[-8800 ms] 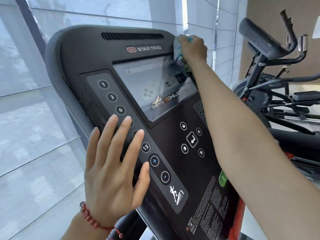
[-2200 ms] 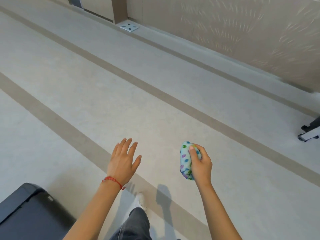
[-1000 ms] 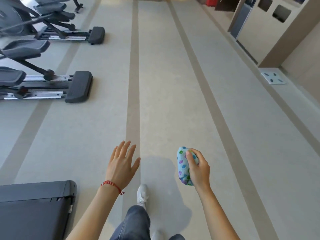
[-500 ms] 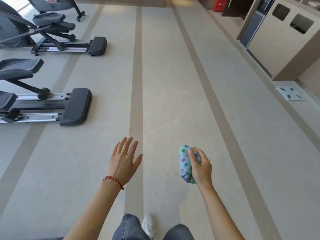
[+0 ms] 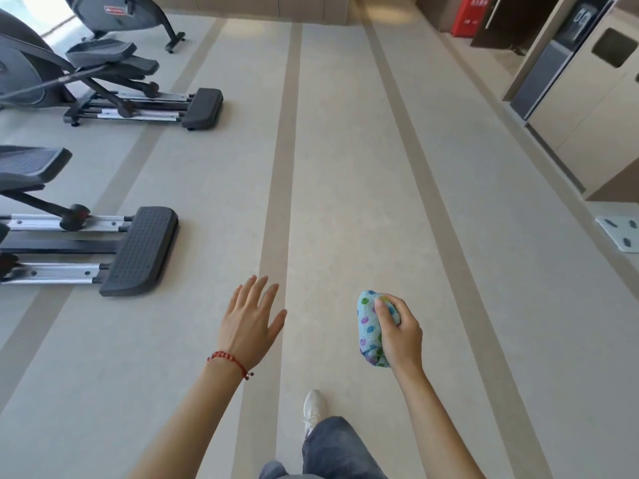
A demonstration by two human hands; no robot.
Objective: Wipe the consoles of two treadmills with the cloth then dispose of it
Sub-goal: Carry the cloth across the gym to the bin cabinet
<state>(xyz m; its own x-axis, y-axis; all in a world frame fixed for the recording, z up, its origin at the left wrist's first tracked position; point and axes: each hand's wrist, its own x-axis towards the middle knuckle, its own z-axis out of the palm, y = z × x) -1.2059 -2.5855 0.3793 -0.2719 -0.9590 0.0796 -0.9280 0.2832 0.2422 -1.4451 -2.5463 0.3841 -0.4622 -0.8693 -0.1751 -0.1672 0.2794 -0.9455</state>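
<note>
A light-blue cloth (image 5: 368, 326) with coloured spots is bunched up in my right hand (image 5: 401, 335), held out in front of me at waist height over the floor. Beside it, my left hand (image 5: 250, 321) hovers palm down with fingers spread and nothing in it; a red bead bracelet circles that wrist. A beige bin cabinet (image 5: 594, 108) with a dark square opening stands against the wall at the far right. No treadmill console is in view.
Two elliptical trainers (image 5: 114, 243) (image 5: 145, 105) line the left side, their rear feet reaching toward the walkway. A white floor scale (image 5: 622, 233) lies at the right edge. A red extinguisher box (image 5: 472, 15) stands far ahead. My foot in a white shoe (image 5: 313, 407) steps on the striped beige floor.
I left the treadmill console and turned into the gym aisle. Over the last second the view advanced along the floor; the bin cabinet and ellipticals came closer. My hands kept their pose.
</note>
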